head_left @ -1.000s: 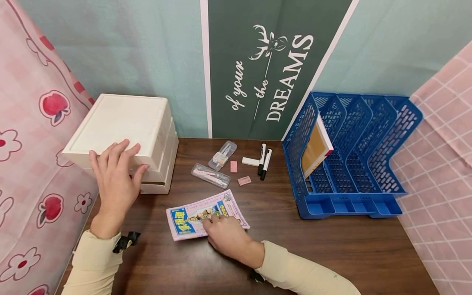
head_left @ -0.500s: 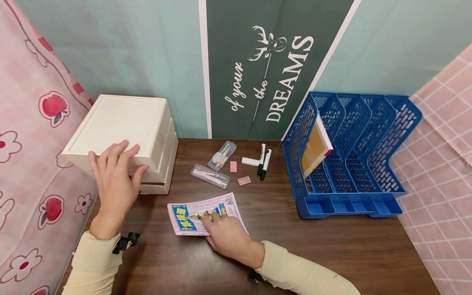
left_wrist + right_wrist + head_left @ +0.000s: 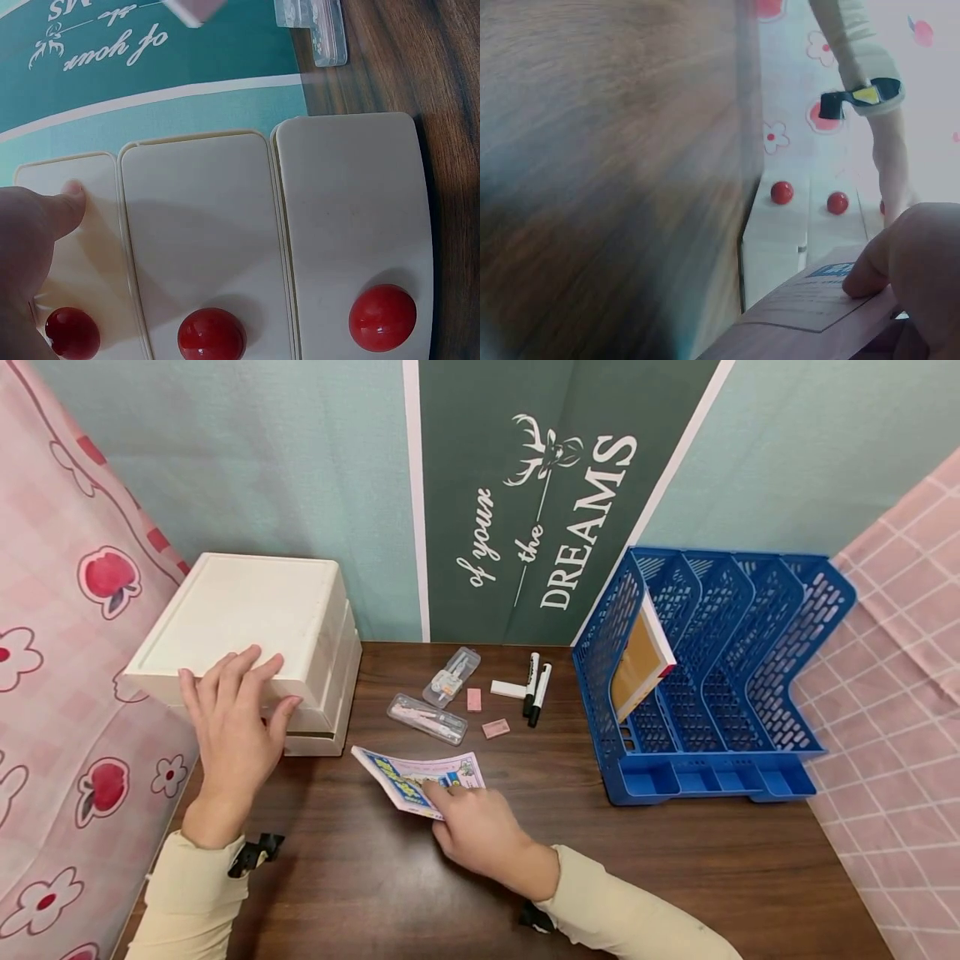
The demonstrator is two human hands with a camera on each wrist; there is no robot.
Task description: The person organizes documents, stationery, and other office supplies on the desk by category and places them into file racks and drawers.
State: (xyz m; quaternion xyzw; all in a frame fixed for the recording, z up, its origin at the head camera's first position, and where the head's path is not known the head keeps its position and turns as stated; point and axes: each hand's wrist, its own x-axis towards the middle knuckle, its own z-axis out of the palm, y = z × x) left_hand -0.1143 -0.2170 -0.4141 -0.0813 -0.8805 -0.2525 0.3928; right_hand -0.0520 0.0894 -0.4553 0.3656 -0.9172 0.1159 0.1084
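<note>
My right hand (image 3: 483, 831) pinches a thin pink booklet (image 3: 390, 777) with a blue panel and yellow lettering on its cover. The booklet tilts up at its left side, over the front of the wooden desk. In the right wrist view the thumb lies along the printed page side of the booklet (image 3: 799, 307). My left hand (image 3: 236, 735) rests on the front edge of a white drawer unit (image 3: 247, 610), fingers spread on its top and thumb on the front. The left wrist view shows three drawer fronts with red round knobs (image 3: 211, 334); the thumb (image 3: 71, 206) touches the top one.
Two clear stationery cases (image 3: 427, 718), two pink erasers (image 3: 496, 728), a small white block (image 3: 508, 689) and two black-and-white markers (image 3: 541, 693) lie mid-desk. A blue file rack (image 3: 622, 777) at right holds a book (image 3: 641, 664). Printed cloths surround the desk.
My right hand has lifted the booklet off the desk, tilting it and shifting slightly right. The left hand has stayed on the drawer unit.
</note>
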